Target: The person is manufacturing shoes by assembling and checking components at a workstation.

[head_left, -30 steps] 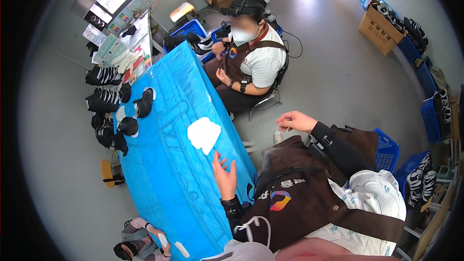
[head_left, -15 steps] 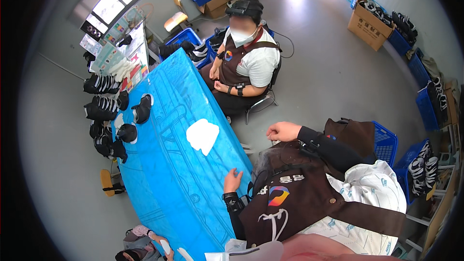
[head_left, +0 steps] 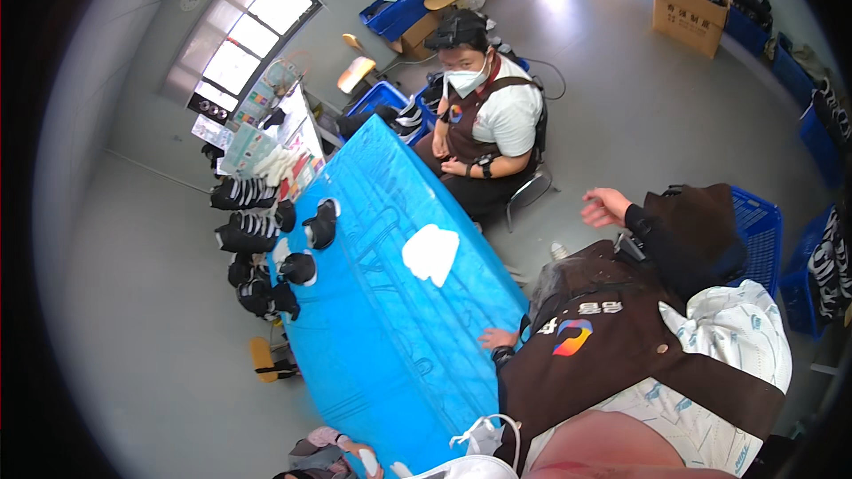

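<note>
Head view, and the only one. The left hand point(head_left: 500, 338) is reaching over the near edge of the blue-covered table point(head_left: 364, 364), fingers pointing out across the cover, looking slightly apart; I cannot tell whether they are touching it. The right hand point(head_left: 606, 206) is hanging in the air off the table's side, above the brown apron point(head_left: 532, 390), fingers loosely bent and apart.

The white piece point(head_left: 430, 255) is lying on the cover toward the right-hand edge, near the left hand but apart from it. Glare is washing out its surface; one layer or several, I cannot tell.

Dark shoes point(head_left: 320, 224) are standing along the table's left side. A co-worker point(head_left: 508, 124) is sitting by the far end, both hands low by the lap. At the lower edge another person point(head_left: 324, 457) is holding a small white object point(head_left: 368, 461). A blue basket point(head_left: 761, 231) is standing beyond the right arm.
</note>
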`<act>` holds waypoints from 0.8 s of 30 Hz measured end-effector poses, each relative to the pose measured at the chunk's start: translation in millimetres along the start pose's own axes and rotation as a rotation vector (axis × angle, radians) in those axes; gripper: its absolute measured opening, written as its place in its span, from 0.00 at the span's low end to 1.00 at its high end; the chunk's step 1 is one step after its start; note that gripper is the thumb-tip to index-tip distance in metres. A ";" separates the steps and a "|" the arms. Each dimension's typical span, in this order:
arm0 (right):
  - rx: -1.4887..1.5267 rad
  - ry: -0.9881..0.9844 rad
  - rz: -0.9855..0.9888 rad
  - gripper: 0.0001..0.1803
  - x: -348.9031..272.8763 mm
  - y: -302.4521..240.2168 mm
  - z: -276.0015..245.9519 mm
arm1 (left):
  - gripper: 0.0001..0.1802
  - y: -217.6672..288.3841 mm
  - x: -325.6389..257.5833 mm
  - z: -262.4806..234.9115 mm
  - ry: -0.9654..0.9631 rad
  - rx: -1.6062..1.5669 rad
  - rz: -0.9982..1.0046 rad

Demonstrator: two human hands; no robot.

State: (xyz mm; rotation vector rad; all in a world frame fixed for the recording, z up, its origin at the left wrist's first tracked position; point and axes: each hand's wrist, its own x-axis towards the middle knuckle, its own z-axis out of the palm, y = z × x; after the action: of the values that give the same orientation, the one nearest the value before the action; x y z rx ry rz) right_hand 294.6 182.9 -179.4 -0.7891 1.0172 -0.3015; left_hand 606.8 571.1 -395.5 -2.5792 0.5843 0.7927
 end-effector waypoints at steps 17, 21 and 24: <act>-1.201 0.076 -0.383 0.19 -25.9 -16.1 32.0 | 0.44 -207.7 -191.8 -388.5 0.964 -1.996 0.379; -1.279 0.038 -0.529 0.18 -49.9 -39.2 68.8 | 0.44 -213.4 -110.1 -316.0 0.897 -1.793 0.290; -1.362 -0.092 -0.538 0.18 -54.5 -48.2 79.5 | 0.42 -186.4 -91.4 -296.4 1.365 -1.448 0.076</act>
State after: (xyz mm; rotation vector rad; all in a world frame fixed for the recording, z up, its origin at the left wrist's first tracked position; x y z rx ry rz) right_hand 340.0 215.9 -87.4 -2.2980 0.8182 0.0288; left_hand 758.8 615.5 -70.1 -4.1708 0.4287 -1.3091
